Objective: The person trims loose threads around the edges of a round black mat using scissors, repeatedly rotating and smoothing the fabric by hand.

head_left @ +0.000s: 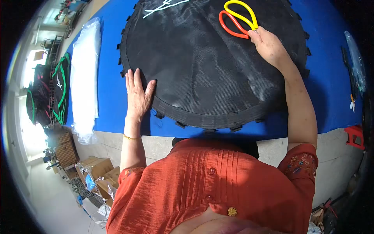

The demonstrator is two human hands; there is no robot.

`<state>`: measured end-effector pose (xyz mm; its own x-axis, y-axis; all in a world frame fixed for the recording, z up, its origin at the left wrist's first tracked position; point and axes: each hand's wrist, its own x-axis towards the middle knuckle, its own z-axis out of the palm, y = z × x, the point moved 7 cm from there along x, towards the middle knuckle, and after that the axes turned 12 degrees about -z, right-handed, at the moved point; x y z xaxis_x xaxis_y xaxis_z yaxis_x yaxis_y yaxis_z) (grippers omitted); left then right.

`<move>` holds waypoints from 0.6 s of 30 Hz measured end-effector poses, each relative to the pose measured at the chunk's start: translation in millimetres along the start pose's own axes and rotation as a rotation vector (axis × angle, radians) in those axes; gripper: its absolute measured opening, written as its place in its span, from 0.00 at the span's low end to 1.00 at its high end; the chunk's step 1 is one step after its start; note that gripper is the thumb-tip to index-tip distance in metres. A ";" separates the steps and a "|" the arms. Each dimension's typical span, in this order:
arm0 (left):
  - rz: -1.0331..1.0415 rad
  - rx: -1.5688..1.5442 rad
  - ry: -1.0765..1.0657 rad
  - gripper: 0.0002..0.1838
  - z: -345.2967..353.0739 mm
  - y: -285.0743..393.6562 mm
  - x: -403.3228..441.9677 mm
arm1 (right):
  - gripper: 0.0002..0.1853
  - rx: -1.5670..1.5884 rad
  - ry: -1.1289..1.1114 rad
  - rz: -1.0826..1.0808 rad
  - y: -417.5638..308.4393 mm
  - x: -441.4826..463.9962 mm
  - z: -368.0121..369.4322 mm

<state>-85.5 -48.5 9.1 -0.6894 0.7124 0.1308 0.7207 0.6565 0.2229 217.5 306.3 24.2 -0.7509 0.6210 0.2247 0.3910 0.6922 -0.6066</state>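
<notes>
A round black mesh sheet [194,70] with a stitched border and small tabs round its edge lies on the blue table. White lettering shows at its top. My left hand [138,95] rests flat on the sheet's left border, fingers spread, holding nothing. Over the upper right of the sheet, my right hand [267,45] is closed on scissors [249,29] with one yellow and one red handle loop. The loops point away from me, and the blades are hidden in the hand.
Clear plastic sheeting [86,74] lies along the table's left side. Black and green fabric pieces [60,87] hang beyond it. Cardboard boxes [97,167] stand on the floor at lower left, a red stool [354,137] at right. A dark tool and plastic bag [355,58] lie at the right edge.
</notes>
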 end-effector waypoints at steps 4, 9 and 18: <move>0.067 -0.012 -0.005 0.44 -3.2 -39.7 38.4 | 0.21 0.005 0.005 -0.030 -13.3 -3.7 3.1; 0.136 0.130 0.044 0.37 -9.1 -49.9 68.5 | 0.23 0.004 -0.008 -0.016 -11.0 -5.6 6.1; 0.315 -0.312 0.133 0.10 -38.5 99.9 -0.5 | 0.26 0.007 -0.072 0.032 -2.8 -3.1 15.2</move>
<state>-15.9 7.2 68.5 -0.4588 0.8136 0.3571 0.8540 0.2929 0.4301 210.7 296.8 13.6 -0.7747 0.6143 0.1500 0.4115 0.6698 -0.6181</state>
